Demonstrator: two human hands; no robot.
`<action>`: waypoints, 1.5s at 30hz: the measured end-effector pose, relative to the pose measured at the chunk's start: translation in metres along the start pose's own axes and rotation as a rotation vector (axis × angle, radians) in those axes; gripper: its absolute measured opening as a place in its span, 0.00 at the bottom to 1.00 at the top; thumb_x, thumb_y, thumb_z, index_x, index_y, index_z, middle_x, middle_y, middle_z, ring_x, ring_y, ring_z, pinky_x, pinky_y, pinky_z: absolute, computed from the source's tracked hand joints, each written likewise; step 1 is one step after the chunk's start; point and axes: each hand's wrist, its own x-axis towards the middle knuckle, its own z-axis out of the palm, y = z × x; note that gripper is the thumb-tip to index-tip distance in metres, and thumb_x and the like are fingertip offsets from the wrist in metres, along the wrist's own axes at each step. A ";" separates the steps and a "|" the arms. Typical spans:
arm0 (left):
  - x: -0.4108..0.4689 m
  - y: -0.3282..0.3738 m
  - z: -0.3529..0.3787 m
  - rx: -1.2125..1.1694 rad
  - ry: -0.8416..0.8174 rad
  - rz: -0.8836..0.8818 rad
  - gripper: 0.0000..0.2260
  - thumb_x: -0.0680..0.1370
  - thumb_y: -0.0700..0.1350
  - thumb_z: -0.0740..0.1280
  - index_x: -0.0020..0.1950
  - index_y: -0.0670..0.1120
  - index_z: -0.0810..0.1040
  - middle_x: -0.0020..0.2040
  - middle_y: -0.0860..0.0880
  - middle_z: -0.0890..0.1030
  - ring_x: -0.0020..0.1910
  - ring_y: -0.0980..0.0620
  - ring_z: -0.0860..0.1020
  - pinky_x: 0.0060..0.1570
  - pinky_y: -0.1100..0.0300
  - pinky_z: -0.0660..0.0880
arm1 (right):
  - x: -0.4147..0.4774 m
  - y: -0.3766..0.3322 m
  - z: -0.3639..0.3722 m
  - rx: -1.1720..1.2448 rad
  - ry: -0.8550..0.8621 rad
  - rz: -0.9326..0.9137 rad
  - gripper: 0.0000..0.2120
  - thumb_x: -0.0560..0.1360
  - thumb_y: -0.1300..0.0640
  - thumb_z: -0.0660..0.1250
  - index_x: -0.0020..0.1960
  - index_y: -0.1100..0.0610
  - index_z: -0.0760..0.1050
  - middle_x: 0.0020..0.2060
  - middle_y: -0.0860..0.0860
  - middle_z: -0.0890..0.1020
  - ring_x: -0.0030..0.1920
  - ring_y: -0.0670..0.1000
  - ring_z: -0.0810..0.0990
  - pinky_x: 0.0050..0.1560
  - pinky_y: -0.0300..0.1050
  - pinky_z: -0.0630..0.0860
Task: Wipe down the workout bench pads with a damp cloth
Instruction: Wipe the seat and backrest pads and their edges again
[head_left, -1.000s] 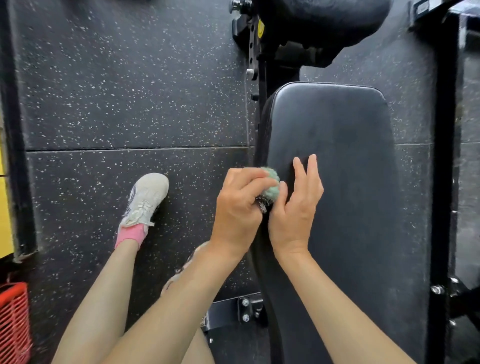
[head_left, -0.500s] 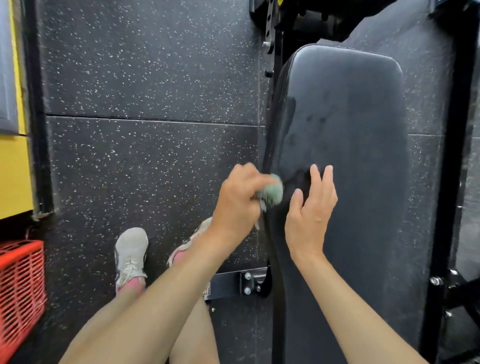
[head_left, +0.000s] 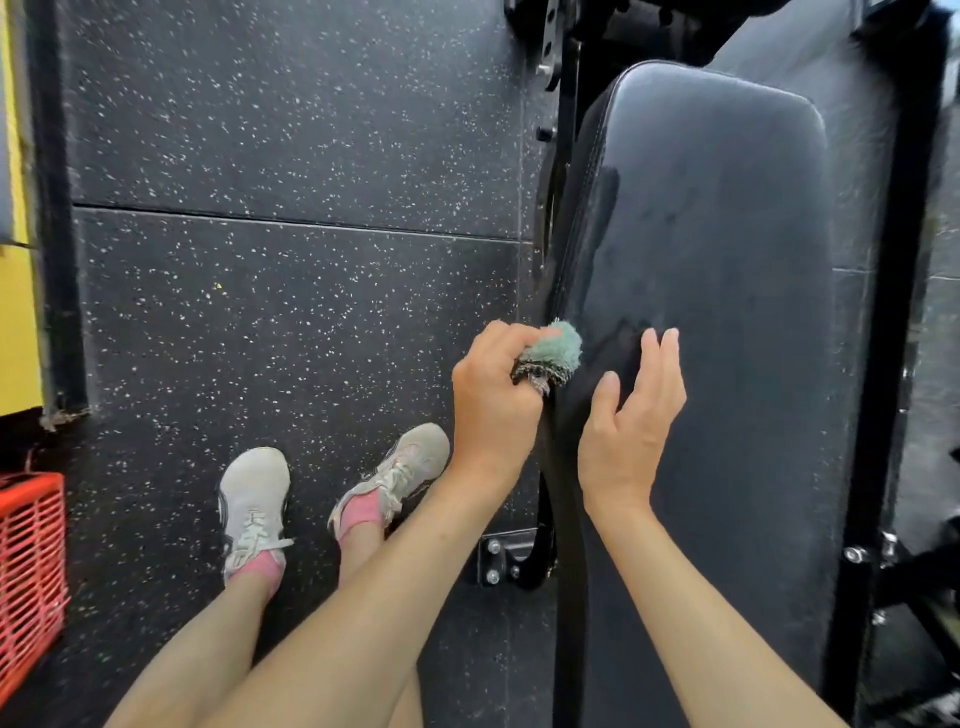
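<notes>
A long black bench pad (head_left: 727, 249) runs up the right half of the head view, with faint damp streaks near its left edge. My left hand (head_left: 493, 405) grips a bunched green cloth (head_left: 553, 351) and holds it against the pad's left edge. My right hand (head_left: 631, 421) hovers over the pad just right of the cloth, fingers straight and slightly spread, holding nothing. Whether its fingertips touch the pad I cannot tell.
Black speckled rubber flooring (head_left: 291, 156) fills the left side. My two feet in pale sneakers (head_left: 254, 504) stand beside the bench. A red plastic basket (head_left: 28, 566) sits at the left edge. The bench's black metal frame (head_left: 511, 558) and an upright bar (head_left: 883, 364) flank the pad.
My hands have drawn apart: the right hand has let go of the cloth and shifted right, leaving the cloth in the left hand. My feet have stepped closer to the bench.
</notes>
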 end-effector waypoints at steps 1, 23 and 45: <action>-0.002 0.000 0.000 0.006 -0.006 -0.008 0.15 0.65 0.28 0.64 0.45 0.43 0.82 0.41 0.48 0.81 0.41 0.54 0.77 0.43 0.59 0.73 | 0.000 -0.001 0.000 -0.003 0.010 -0.014 0.25 0.80 0.55 0.56 0.76 0.57 0.58 0.77 0.51 0.56 0.71 0.38 0.50 0.73 0.39 0.51; 0.084 -0.009 0.021 -0.156 0.004 -0.157 0.12 0.70 0.31 0.68 0.46 0.46 0.82 0.38 0.55 0.81 0.37 0.58 0.75 0.47 0.59 0.76 | 0.002 -0.003 0.016 -0.289 0.123 -0.113 0.28 0.78 0.45 0.52 0.74 0.58 0.62 0.75 0.60 0.59 0.72 0.57 0.59 0.71 0.51 0.53; 0.049 -0.038 0.012 -0.451 -0.075 -0.270 0.23 0.63 0.25 0.56 0.41 0.48 0.81 0.42 0.51 0.83 0.43 0.53 0.79 0.46 0.60 0.76 | -0.001 -0.001 0.017 -0.347 0.121 -0.114 0.29 0.77 0.48 0.52 0.75 0.59 0.60 0.75 0.59 0.58 0.71 0.58 0.59 0.70 0.50 0.54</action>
